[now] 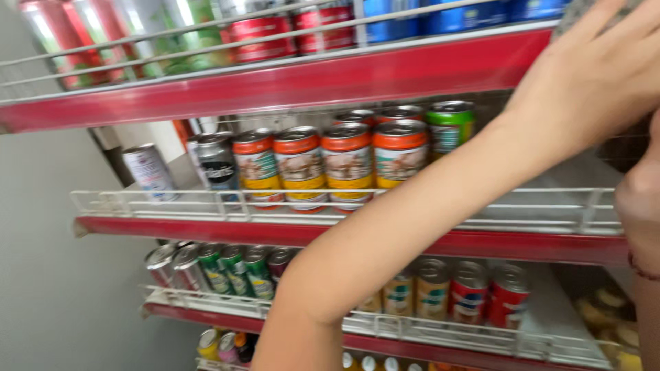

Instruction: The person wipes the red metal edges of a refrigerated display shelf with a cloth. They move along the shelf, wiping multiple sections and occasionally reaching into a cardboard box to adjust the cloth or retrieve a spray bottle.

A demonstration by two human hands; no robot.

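My left hand point(591, 82) reaches up to the right end of the top red shelf point(309, 86), just below the blue cans point(412, 17). Its fingers are stretched out straight and run off the frame's top edge; I see nothing in it. The forearm crosses in front of the middle shelf. My right hand point(639, 199) shows only as a blurred part at the right edge, with a red band at the wrist below it. A row of orange cans point(347, 161) and a green can point(450, 127) stand on the middle shelf behind my left forearm.
Red cans point(261, 34) fill the top shelf's left part. A silver can point(148, 168) and a dark can point(218, 165) stand behind the middle shelf's white wire rail point(172, 203). Green cans point(237, 271) and red cans point(488, 295) line the lower shelf. A grey wall point(55, 275) is at left.
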